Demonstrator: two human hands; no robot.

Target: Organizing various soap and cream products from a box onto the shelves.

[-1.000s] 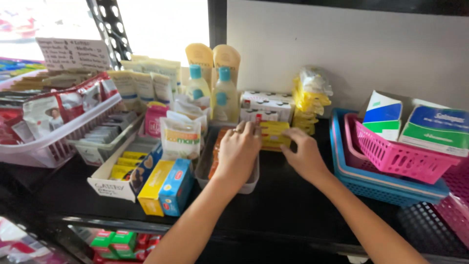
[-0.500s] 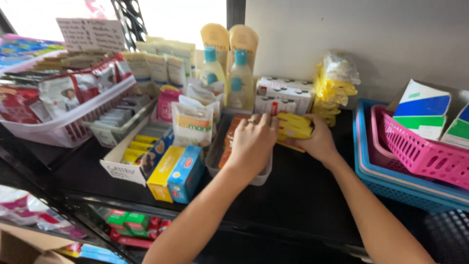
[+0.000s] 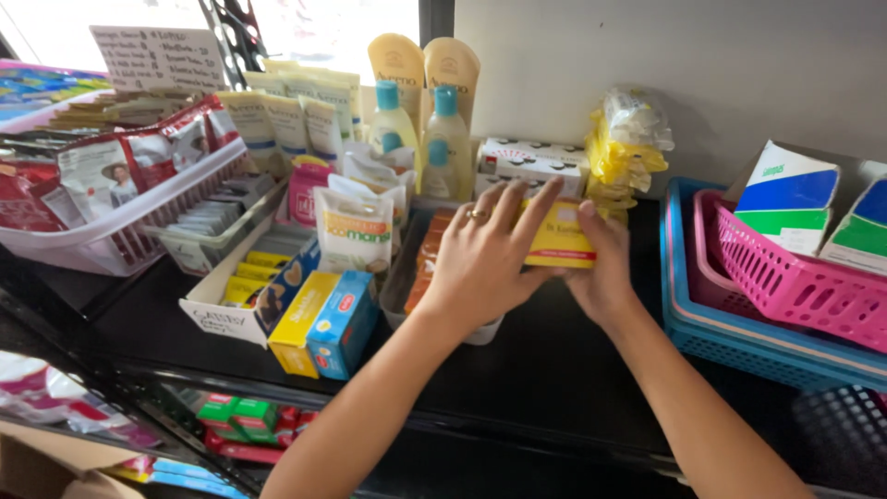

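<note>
A yellow box (image 3: 559,236) with a red stripe sits between both hands, just above the right end of a grey tray (image 3: 407,277) near the middle of the black shelf (image 3: 554,370). The left hand (image 3: 480,263), wearing a ring, lies spread over the tray with its fingertips pressed on the box's near face and top edge; the right hand (image 3: 601,273) grips the box from the 3 o'clock side, thumb up along its end. Orange packs (image 3: 427,259) stand in the tray at 9 o'clock from the box. At 12 o'clock, white boxes (image 3: 531,164) lie against the wall, with two bottles with blue caps (image 3: 420,129) to their left and a bundle of yellow packets (image 3: 628,148) at 1 o'clock. At 3 o'clock a pink basket (image 3: 785,277) rests inside a blue basket (image 3: 739,346). At 8 o'clock a yellow carton and a blue carton (image 3: 342,323) stand side by side, and further left a white basket (image 3: 120,245) holds red pouches.
</note>
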